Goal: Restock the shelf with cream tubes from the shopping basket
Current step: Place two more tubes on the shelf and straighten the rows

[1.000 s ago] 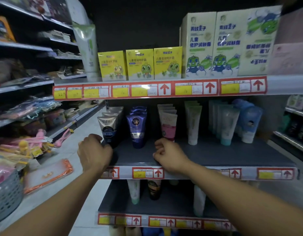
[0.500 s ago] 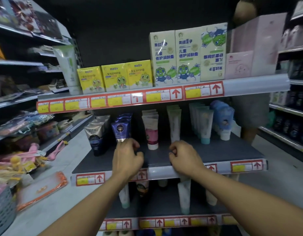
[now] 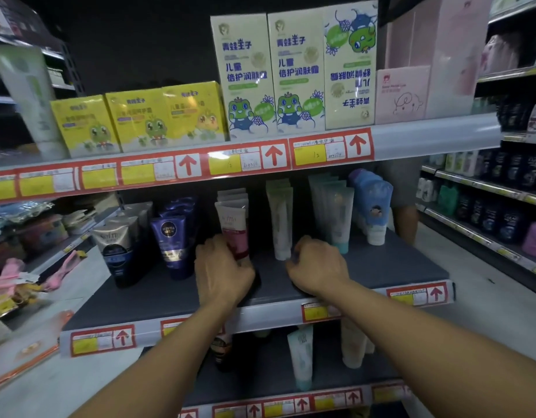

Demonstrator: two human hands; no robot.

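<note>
Cream tubes stand in rows on the dark middle shelf [image 3: 396, 267]: bronze-and-black tubes [image 3: 114, 251], blue Nivea Men tubes [image 3: 171, 242], pink-and-white tubes [image 3: 233, 224], white-green tubes [image 3: 280, 224], pale teal tubes [image 3: 336, 212] and blue-topped tubes [image 3: 372, 206]. My left hand [image 3: 223, 273] curls around the foot of the front pink-and-white tube and hides its cap. My right hand [image 3: 318, 267] is a loose fist on the shelf, just right of the front white-green tube's cap, with nothing visible in it. The shopping basket is out of view.
Yellow boxes [image 3: 140, 116] and tall frog-print boxes [image 3: 269, 70] fill the upper shelf. A few tubes [image 3: 301, 354] stand on the lower shelf. A person's legs [image 3: 407, 218] show behind the shelf's right end. Side racks flank the aisle left and right.
The shelf now looks closer. My left hand has shifted from the blue tubes to the pink-and-white tube. My right hand stays near the white-green tubes, slightly deeper on the shelf.
</note>
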